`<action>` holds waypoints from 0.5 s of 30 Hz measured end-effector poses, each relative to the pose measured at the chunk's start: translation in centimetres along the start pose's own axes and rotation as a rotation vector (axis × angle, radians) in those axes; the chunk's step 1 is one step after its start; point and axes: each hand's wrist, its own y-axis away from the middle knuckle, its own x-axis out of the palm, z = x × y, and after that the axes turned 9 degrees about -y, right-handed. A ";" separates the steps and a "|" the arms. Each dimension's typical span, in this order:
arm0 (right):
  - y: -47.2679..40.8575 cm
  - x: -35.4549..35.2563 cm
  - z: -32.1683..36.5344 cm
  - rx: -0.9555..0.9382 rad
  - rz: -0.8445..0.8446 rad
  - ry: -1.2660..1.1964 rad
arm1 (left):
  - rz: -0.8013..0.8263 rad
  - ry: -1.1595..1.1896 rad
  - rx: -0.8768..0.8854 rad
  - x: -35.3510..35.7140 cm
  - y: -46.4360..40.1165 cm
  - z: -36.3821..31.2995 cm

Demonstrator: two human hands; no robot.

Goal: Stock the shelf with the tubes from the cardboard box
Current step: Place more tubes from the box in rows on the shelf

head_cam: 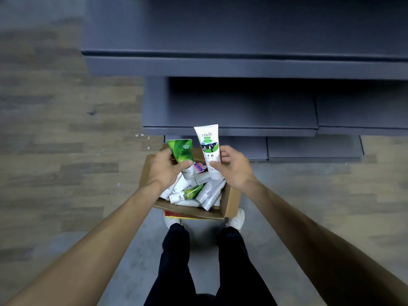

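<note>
An open cardboard box [231, 202] stands on the floor between my feet and the shelf, holding several white and green tubes [198, 191]. My left hand [163, 168] grips a green tube [181, 151] above the box, crimped end up. My right hand [231, 168] grips a white tube [208, 144] with a cow picture, also crimped end up. Both tubes are held side by side just in front of the dark grey shelf [231, 129], whose lower boards are bare.
The grey shelf unit rises in tiers ahead, with a wide upper board [242, 54] and a low base plate [313, 149]. Wood-pattern floor [55, 129] lies to the left and right. My white shoes [237, 218] stand right behind the box.
</note>
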 end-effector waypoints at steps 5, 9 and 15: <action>2.3 -1.9 5.1 -0.087 -0.019 0.024 | -0.033 -0.006 0.087 -2.9 2.8 -3.9; 3.1 -3.1 8.2 -0.147 -0.007 0.040 | -0.115 -0.040 0.195 -4.5 4.9 -6.8; 4.4 -4.2 12.3 -0.217 -0.008 0.048 | -0.151 -0.053 0.309 -6.9 6.6 -9.8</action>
